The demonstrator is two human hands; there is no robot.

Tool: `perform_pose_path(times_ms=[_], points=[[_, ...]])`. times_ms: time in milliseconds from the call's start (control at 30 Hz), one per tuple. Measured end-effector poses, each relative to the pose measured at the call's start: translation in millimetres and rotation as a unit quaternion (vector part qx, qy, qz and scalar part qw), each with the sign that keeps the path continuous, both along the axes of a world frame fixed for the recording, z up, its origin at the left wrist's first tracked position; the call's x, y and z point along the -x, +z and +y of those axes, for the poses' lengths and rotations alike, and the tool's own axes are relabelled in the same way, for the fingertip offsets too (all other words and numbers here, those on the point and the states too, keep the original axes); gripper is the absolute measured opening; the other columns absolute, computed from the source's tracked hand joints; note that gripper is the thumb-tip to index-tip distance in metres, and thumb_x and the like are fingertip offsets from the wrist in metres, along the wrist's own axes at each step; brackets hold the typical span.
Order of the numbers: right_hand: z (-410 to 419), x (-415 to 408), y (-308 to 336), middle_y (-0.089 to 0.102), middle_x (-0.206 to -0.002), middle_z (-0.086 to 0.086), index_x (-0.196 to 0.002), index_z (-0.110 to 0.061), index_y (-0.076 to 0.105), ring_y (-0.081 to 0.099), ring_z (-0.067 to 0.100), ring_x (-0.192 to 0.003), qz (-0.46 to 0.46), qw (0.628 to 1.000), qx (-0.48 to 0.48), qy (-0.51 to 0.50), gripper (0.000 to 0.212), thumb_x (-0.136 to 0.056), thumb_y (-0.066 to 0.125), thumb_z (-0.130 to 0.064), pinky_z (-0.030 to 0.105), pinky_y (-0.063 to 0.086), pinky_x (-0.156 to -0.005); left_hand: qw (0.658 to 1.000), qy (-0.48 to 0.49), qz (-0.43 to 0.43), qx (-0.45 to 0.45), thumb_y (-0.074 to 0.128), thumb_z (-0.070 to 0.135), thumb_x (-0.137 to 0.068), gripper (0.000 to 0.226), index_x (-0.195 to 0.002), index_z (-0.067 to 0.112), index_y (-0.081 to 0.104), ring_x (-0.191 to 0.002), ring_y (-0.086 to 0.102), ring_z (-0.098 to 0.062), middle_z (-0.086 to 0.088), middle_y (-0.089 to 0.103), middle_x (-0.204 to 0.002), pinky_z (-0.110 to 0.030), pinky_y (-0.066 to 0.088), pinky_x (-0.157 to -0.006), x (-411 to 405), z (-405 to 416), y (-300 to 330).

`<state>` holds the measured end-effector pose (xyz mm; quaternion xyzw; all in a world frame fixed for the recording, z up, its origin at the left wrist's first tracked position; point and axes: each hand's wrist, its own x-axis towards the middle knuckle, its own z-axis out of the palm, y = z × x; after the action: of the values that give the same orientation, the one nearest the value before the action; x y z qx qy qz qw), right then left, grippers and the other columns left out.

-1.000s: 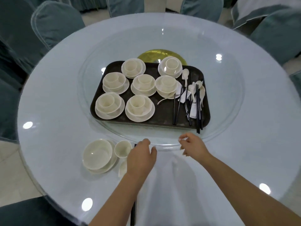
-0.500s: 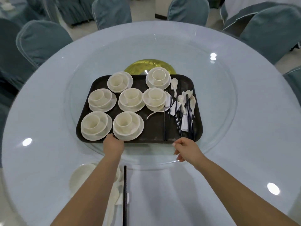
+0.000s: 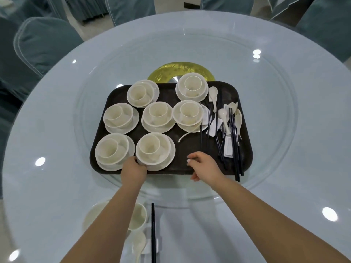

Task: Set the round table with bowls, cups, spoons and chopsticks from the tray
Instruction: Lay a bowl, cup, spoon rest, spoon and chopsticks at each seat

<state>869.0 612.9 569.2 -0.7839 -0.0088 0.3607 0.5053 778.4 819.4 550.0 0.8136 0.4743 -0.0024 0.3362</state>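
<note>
Dark tray (image 3: 190,149) on a glass turntable (image 3: 275,114) at the middle of the round, pale blue tabletop (image 3: 47,120). Seven sets on the tray, each a cream cup in a bowl on a saucer: two in the near row, three in the middle, two at the far edge. At the tray's right end, a loose heap of white spoons (image 3: 227,118), white rests and black chopsticks (image 3: 234,149), several chopstick tips jutting past the near rim.

Left hand (image 3: 133,170) at the near rim, fingers curled around the near-right set (image 3: 154,150), touching its bowl and saucer at their near-left edge. Right hand (image 3: 204,168) over the tray's near edge just right of that set, fingers loosely curled and holding nothing, thumb and forefinger close together; well short of the chopsticks.

Near the bottom edge, partly hidden under the left forearm, a place setting on the tabletop: bowl on a plate (image 3: 93,215), cup (image 3: 137,217), spoon (image 3: 138,243), and a chopstick pair (image 3: 153,232) lying on a rest (image 3: 158,243).

Blue-covered chairs (image 3: 43,44) around the table.
</note>
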Motion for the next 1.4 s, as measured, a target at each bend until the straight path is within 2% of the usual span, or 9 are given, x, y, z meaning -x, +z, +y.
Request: perform_pose_path(times_ms=[100, 200, 367, 500, 667, 867, 1067, 1233, 1400], points=[[24.3, 0.9, -1.0, 0.056, -0.109, 0.001, -0.136, -0.014, 0.049, 0.061, 0.014, -0.048, 0.049, 0.999, -0.017, -0.006, 0.038, -0.098, 0.054, -0.018, 0.023, 0.052, -0.048, 1.000, -0.006, -0.001, 0.004, 0.057, 0.009, -0.084, 0.005, -0.088, 0.008, 0.060, -0.073, 0.057, -0.026, -0.006, 0.064, -0.079, -0.031, 0.037, -0.060, 1.4, 2.0, -0.6], [42.7, 3.9, 1.0, 0.057, -0.106, -0.001, -0.142, -0.014, 0.041, 0.062, 0.012, -0.048, 0.082, 0.996, -0.022, 0.003, 0.046, -0.098, 0.052, -0.017, 0.023, 0.047, -0.045, 1.000, -0.012, -0.012, 0.013, 0.060, 0.012, -0.084, 0.002, -0.086, 0.010, 0.060, -0.069, 0.058, -0.024, -0.004, 0.062, -0.073, -0.029, 0.037, -0.056, 2.7, 2.0, 0.2], [50.6, 11.2, 7.1, 0.065, -0.095, 0.007, -0.123, -0.018, 0.050, 0.052, 0.010, -0.046, 0.125, 0.992, -0.024, -0.019, 0.033, -0.092, 0.056, -0.011, 0.021, 0.033, -0.042, 0.998, -0.013, -0.049, 0.037, 0.062, 0.012, -0.083, 0.005, -0.083, 0.008, 0.061, -0.061, 0.056, -0.022, -0.001, 0.058, -0.062, -0.027, 0.039, -0.053, 7.6, -2.6, 3.3], [40.8, 15.8, 14.2, 0.066, -0.096, 0.009, -0.111, -0.017, 0.055, 0.050, 0.011, -0.051, 0.157, 0.983, -0.053, -0.078, 0.021, -0.091, 0.060, -0.017, 0.020, 0.035, -0.043, 0.995, -0.006, -0.077, 0.062, 0.062, 0.012, -0.082, 0.009, -0.092, 0.010, 0.061, -0.070, 0.059, -0.021, -0.001, 0.062, -0.071, -0.029, 0.042, -0.062, 12.4, -9.0, 10.1], [17.3, 26.8, 25.5, 0.071, -0.089, 0.006, -0.103, -0.015, 0.057, 0.052, 0.012, -0.052, 0.110, 0.990, -0.038, -0.086, 0.011, -0.094, 0.059, -0.021, 0.021, 0.037, -0.043, 0.988, -0.017, -0.129, 0.083, 0.065, 0.014, -0.084, 0.020, -0.100, 0.022, 0.057, -0.077, 0.059, -0.007, 0.006, 0.063, -0.083, -0.020, 0.041, -0.062, 25.9, -27.2, 27.5], [-38.5, 42.4, 37.4, 0.073, -0.073, 0.001, -0.094, -0.010, 0.062, 0.056, 0.010, -0.047, 0.067, 0.991, -0.022, -0.110, 0.013, -0.094, 0.061, -0.023, 0.022, 0.041, -0.044, 0.978, -0.054, -0.156, 0.125, 0.071, 0.019, -0.081, 0.034, -0.106, 0.031, 0.053, -0.081, 0.059, 0.000, 0.013, 0.060, -0.088, -0.014, 0.039, -0.062, 47.9, -67.2, 46.0], [-92.3, 75.7, 41.5, 0.074, -0.073, 0.004, -0.097, -0.007, 0.060, 0.051, 0.012, -0.047, 0.057, 0.985, -0.006, -0.165, 0.018, -0.093, 0.062, -0.025, 0.021, 0.035, -0.042, 0.975, -0.133, -0.117, 0.132, 0.072, 0.026, -0.083, 0.037, -0.110, 0.032, 0.048, -0.080, 0.057, -0.001, 0.012, 0.057, -0.089, -0.015, 0.037, -0.060, 66.0, -109.9, 51.2], [-134.1, 111.0, 36.7, 0.073, -0.069, 0.006, -0.099, -0.014, 0.063, 0.047, 0.013, -0.043, 0.053, 0.974, 0.000, -0.220, 0.009, -0.091, 0.063, -0.018, 0.022, 0.034, -0.043, 0.967, -0.188, -0.070, 0.155, 0.070, 0.028, -0.085, 0.041, -0.120, 0.027, 0.049, -0.077, 0.055, 0.000, 0.015, 0.055, -0.088, -0.016, 0.037, -0.058, 79.5, -142.5, 45.0], [-171.8, 142.6, 25.6, 0.072, -0.070, 0.007, -0.099, -0.017, 0.065, 0.050, 0.013, -0.044, 0.060, 0.965, 0.015, -0.256, 0.010, -0.089, 0.063, -0.015, 0.023, 0.039, -0.046, 0.953, -0.249, -0.018, 0.171, 0.069, 0.028, -0.087, 0.044, -0.125, 0.023, 0.047, -0.082, 0.058, -0.007, 0.015, 0.057, -0.089, -0.025, 0.045, -0.071, 92.2, -175.3, 34.7]])
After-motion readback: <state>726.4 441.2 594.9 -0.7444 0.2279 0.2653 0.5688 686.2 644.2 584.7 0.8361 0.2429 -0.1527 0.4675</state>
